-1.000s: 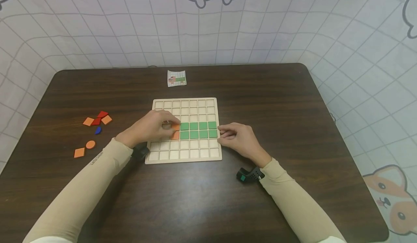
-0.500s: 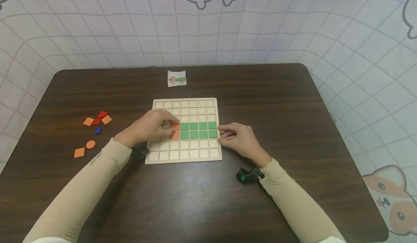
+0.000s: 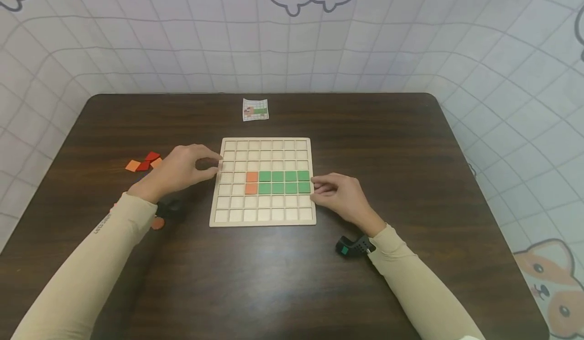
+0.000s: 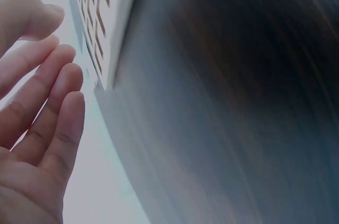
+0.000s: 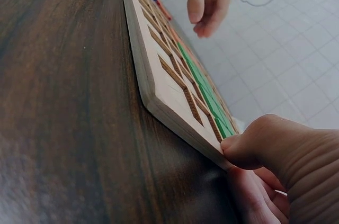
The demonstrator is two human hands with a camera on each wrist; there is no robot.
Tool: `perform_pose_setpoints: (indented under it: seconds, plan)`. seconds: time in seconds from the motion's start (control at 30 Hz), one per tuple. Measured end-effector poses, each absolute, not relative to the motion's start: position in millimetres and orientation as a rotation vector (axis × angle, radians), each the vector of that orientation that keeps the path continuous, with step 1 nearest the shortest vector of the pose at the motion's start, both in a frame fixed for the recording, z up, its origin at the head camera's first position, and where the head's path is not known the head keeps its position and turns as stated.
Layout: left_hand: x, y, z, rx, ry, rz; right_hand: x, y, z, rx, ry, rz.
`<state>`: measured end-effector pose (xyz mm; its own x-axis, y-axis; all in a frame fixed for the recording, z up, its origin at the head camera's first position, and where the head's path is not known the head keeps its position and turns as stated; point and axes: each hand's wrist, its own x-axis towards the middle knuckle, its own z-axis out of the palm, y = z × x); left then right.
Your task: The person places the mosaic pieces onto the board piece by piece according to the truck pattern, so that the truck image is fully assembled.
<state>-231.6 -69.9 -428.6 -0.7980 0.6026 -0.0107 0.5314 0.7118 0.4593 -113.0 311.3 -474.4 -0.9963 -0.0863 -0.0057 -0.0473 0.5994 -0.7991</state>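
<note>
A pale wooden grid board (image 3: pixel 269 216) lies on the dark table, with two rows of green square tiles (image 3: pixel 278 182) set in its cells. At the left end of those rows sit two orange square tiles (image 3: pixel 251 183). My left hand (image 3: pixel 181 167) hovers at the board's left edge, thumb and fingers apart; in the left wrist view nothing lies between its fingers (image 4: pixel 58 102). At the right edge, my right hand (image 3: pixel 339 195) holds the board, its thumb (image 5: pixel 249 147) on the rim and the other fingers curled below.
Loose red tiles (image 3: pixel 143 165) and orange tiles (image 3: pixel 133 165) lie on the table at left, partly behind my left hand. An orange disc (image 3: pixel 157 223) shows beside my left wrist. A small printed picture card (image 3: pixel 255 110) lies behind the board, near the curtain wall (image 3: pixel 292 56).
My left hand has drawn back leftward from the orange tiles to the board's left edge, leaving both tiles in their cells. The right hand stays on the board edge; the head view shifted slightly.
</note>
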Motion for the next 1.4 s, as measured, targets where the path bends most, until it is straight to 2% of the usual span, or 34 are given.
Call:
perform_pose_setpoints:
  seconds: [0.4,0.67,1.4]
  plan:
    - [-238.3,-134.0,-429.9,0.701,2.843,0.643,-111.8,315.8,-478.3,-0.088,2.776,-1.374]
    - [-243.3,-166.2,-438.3,0.649,2.91,0.603,-111.4,316.5,-479.5,-0.094,2.779,-1.382]
    - [-245.0,-181.3,-450.9,0.581,2.854,0.589,-114.2,312.6,-477.5,-0.114,2.778,-1.384]
